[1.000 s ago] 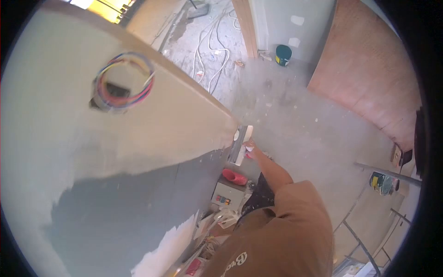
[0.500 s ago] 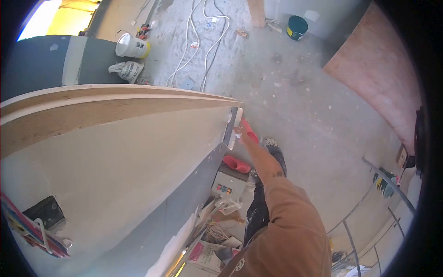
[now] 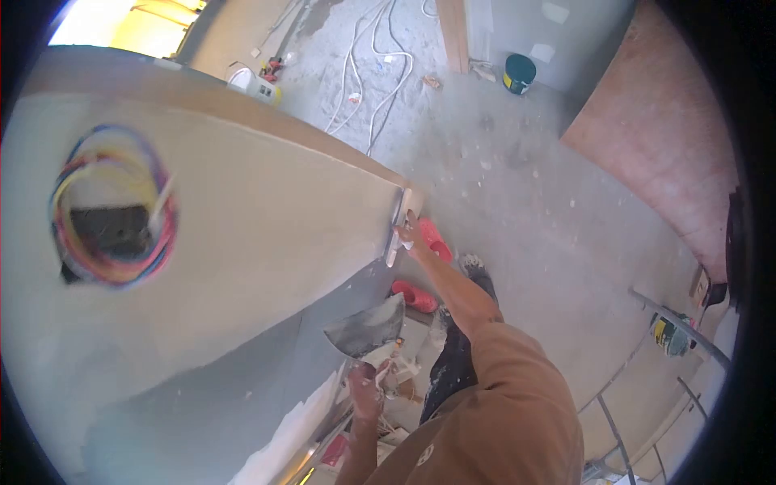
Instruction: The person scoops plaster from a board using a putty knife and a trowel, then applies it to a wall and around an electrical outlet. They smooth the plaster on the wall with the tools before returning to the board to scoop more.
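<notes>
My right hand [image 3: 411, 233], at the end of my outstretched arm, is closed on a wide plastering blade [image 3: 394, 250] with a pale back. Its grey blade lies against the far end of the plastered wall [image 3: 267, 218]. Lower down, my left hand [image 3: 365, 392] grips a broad scraper [image 3: 368, 327], its fan-shaped metal blade pointing up beside the grey lower wall. Coloured wires [image 3: 166, 234] hang in a blurred loop around a dark wall box [image 3: 113, 230].
Red clogs [image 3: 416, 297] are near my legs. Cables [image 3: 384, 73] trail over the dusty floor. A white bucket [image 3: 252, 85] and a green bucket [image 3: 519, 73] stand further off. Metal rails [image 3: 683, 327] are at right, with a curved board [image 3: 655, 105] above them.
My left hand has come into view with the broad scraper. My right hand and its blade have shifted slightly down and left along the wall end. The view has turned, showing more wire loop.
</notes>
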`<state>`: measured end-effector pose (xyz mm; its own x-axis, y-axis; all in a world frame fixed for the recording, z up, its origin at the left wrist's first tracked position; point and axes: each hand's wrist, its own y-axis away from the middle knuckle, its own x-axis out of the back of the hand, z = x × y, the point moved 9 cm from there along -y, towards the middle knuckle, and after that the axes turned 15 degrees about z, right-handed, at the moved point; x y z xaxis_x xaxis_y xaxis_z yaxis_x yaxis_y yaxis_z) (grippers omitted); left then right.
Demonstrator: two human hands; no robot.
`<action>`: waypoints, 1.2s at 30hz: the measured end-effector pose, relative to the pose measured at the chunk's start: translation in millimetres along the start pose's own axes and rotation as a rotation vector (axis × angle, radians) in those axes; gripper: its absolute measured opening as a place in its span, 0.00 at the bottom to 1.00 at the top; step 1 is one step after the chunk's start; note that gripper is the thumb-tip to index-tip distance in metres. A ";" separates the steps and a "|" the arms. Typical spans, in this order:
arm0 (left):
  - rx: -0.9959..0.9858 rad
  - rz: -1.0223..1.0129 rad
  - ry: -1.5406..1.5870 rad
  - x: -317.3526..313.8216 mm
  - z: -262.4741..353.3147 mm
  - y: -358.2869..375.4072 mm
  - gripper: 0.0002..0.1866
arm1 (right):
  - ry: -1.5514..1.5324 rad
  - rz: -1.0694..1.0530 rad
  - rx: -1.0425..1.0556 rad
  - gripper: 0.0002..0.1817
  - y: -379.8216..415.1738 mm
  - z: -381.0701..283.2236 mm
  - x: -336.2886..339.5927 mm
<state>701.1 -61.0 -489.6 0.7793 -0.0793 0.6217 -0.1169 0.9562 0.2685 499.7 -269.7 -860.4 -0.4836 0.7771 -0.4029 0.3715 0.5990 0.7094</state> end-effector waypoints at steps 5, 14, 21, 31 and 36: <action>-0.017 0.016 0.178 23.4 25.9 47.3 0.17 | -0.002 -0.102 0.142 0.53 62.3 -71.8 -38.1; -0.102 0.073 0.422 102.9 54.7 111.9 0.21 | -0.010 -0.324 0.366 0.29 168.7 -202.1 -106.4; -0.256 0.033 0.670 117.0 -42.4 122.6 0.24 | 0.080 -0.254 0.360 0.26 276.0 -324.0 -161.6; -0.380 0.063 0.609 152.0 -4.0 176.8 0.37 | 0.022 -0.457 0.529 0.22 422.5 -465.1 -209.8; -0.216 -0.104 0.765 141.1 10.2 161.7 0.24 | -0.118 -0.576 0.503 0.19 475.0 -490.1 -147.7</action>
<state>785.9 79.6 -350.9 0.9949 -0.0306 -0.0964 0.0403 0.9941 0.1006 359.2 -194.7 -180.6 -0.6326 0.3148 -0.7076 0.4156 0.9090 0.0328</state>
